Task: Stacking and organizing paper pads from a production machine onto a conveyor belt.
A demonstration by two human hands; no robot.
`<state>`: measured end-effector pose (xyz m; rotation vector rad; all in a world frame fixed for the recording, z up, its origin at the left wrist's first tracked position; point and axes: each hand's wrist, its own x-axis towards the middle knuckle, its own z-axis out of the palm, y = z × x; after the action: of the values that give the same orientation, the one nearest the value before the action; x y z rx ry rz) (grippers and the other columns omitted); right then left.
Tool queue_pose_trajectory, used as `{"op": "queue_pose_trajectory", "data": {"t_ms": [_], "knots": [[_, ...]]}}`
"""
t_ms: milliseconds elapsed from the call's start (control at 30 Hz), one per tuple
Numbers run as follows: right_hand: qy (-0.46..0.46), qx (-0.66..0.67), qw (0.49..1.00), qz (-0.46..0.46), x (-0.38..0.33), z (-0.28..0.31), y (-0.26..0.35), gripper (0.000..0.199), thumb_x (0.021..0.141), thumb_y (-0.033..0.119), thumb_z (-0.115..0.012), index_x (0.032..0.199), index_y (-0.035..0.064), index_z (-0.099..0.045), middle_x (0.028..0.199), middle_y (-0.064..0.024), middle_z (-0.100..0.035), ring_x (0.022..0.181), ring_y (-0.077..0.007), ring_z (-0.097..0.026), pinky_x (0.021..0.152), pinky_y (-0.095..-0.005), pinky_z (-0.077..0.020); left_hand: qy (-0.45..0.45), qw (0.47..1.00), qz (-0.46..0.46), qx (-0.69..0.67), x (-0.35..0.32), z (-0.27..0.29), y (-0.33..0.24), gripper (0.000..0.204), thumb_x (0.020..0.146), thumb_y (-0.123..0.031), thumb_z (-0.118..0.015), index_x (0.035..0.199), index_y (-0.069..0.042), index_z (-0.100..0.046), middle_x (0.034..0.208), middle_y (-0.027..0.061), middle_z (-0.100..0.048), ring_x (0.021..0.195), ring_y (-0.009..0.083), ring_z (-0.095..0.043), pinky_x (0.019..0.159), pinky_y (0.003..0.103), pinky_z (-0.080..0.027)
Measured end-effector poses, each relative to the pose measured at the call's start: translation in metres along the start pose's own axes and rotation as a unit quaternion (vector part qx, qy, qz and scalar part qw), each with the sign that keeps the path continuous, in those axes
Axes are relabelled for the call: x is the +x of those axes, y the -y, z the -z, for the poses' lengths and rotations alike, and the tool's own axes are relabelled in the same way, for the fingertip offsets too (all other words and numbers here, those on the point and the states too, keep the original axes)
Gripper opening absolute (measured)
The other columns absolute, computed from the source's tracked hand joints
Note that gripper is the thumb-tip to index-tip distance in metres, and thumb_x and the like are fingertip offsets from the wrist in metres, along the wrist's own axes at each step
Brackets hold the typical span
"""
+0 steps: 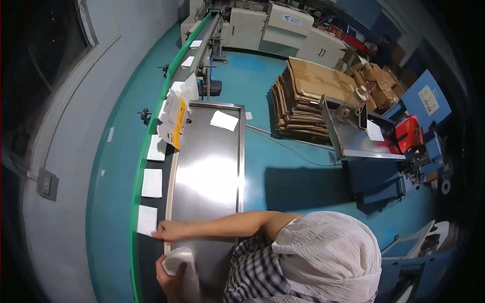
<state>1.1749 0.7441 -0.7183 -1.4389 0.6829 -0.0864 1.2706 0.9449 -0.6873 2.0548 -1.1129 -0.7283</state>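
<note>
Neither of my own hands shows. A person in a white cap (328, 257) and checked top, seen from above, leans toward the dark conveyor belt (150, 257). That person's right hand (171, 231) reaches across the steel table and touches the near edge of a white folded sheet or thin packet (147, 220) on the belt. Below it, a hand (171, 280) is closed on a stack of white sheets (178, 258); it looks like the same person's left, though its arm is cut off. More white pieces (151, 183) lie farther up the belt.
A green rail (135, 202) borders the belt. A white-and-yellow printed sheet (178, 123) stands beside it. White paper (224, 120) lies on the steel table (207, 151). Flattened cardboard (323, 78), a metal cart (348, 134) and machines (288, 25) stand beyond.
</note>
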Motion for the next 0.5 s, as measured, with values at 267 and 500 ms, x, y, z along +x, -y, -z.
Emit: {"op": "queue_pose_trajectory", "data": {"t_ms": [267,500], "knots": [[0.047,-0.136,0.987,0.073,-0.030,-0.032,-0.036,0.049,0.089,0.050,-0.066,0.107,0.0045,-0.070,0.100,-0.0210,-0.071,0.102,-0.0389,-0.067,0.088,-0.0465,-0.0516,0.000,0.999,0.020,-0.032,-0.006,0.007,-0.012,0.080,0.061,-0.022,-0.093,0.129,-0.005,-0.054,0.118,0.0180,-0.064,0.110,0.0339,-0.062,0.096,0.042,-0.049],[0.089,-0.165,0.982,0.023,0.000,-0.004,-0.024,0.037,0.078,0.021,-0.069,0.107,-0.0024,-0.069,0.094,-0.0202,-0.073,0.087,-0.0324,-0.072,0.079,-0.0416,-0.0555,0.004,0.999,0.035,0.027,-0.008,0.010,-0.016,0.076,0.061,-0.021,-0.093,0.125,-0.005,-0.056,0.118,0.0176,-0.064,0.108,0.0336,-0.063,0.094,0.042,-0.049]]}}
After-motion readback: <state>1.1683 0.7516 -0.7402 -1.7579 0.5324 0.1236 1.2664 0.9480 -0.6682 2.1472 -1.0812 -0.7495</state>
